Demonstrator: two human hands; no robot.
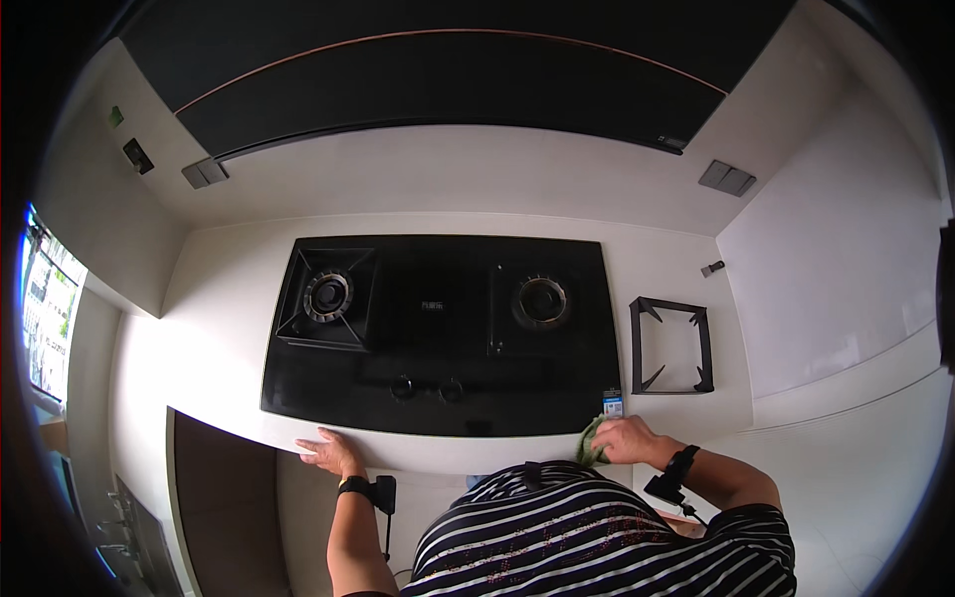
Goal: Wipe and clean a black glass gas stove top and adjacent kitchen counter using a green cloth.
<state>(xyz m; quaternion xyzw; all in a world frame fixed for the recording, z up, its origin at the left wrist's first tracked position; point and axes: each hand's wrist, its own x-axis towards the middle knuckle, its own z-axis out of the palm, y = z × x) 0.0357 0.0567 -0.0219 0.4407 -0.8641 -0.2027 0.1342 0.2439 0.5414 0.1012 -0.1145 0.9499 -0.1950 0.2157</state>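
Observation:
A green cloth point(592, 442) is bunched under my right hand point(628, 439), at the front right corner of the black glass gas hob point(440, 373). Just beyond that hand, a label point(612, 405) with writing is stuck on the hob's corner. My left hand point(330, 452) rests on the front edge of the white countertop point(455, 450) with its fingers apart and nothing in it. The left burner point(328, 296) has its pan support around it. The right burner point(541, 301) stands bare, and two control knobs point(426, 389) sit between the burners near the front.
A removed black pan support point(636, 347) lies on the counter right of the hob. Behind it is a small scraper-like tool point(712, 268). A black range hood point(448, 82) hangs above. Grey wall sockets point(727, 178) flank it, and a window point(51, 306) is at far left.

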